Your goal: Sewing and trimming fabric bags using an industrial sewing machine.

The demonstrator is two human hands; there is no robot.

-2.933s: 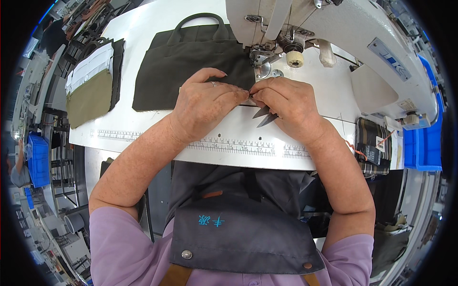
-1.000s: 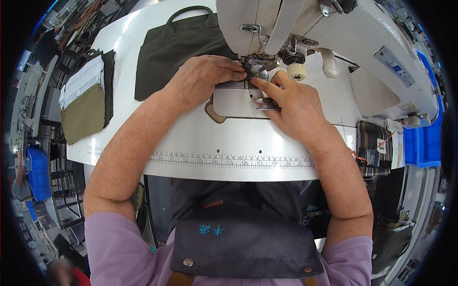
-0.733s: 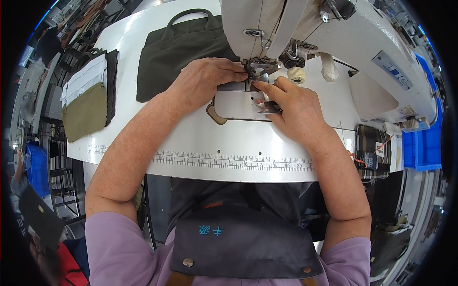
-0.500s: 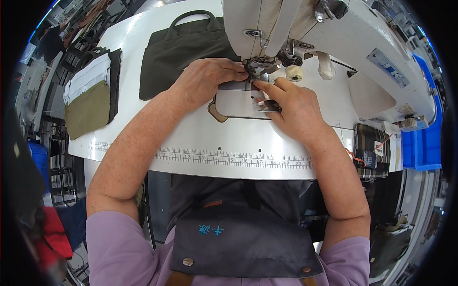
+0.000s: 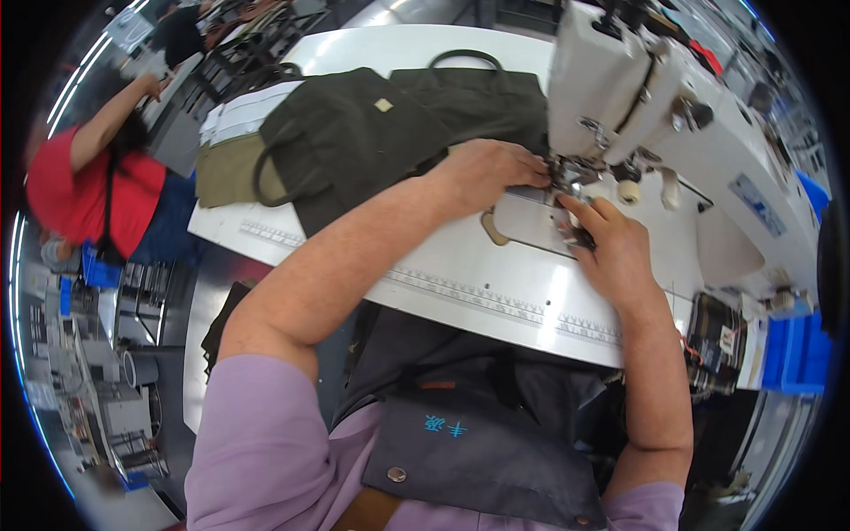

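Observation:
At the white sewing machine's needle area (image 5: 562,173), my left hand (image 5: 487,175) presses its closed fingers on the edge of a dark green bag piece (image 5: 487,97) with a loop handle. Another dark green piece (image 5: 354,128), with a handle and a small pale patch, spreads to the left of that hand. My right hand (image 5: 620,252) is closed around small metal thread snips (image 5: 580,235), blurred, tucked in the palm side. Its index fingertip reaches close to the presser foot from the right. The cloth right under the needle is mostly hidden by fingers.
Olive and white fabric pieces (image 5: 235,159) lie at the table's left end, partly covered. A printed ruler strip (image 5: 496,301) runs along the front edge. To the right are a plaid pouch (image 5: 715,332) and a blue bin (image 5: 792,354). A person in red (image 5: 106,190) is at the far left.
The view has swung left. A second dark green piece with a handle and pale patch now lies over the olive pieces. Both hands remain by the needle.

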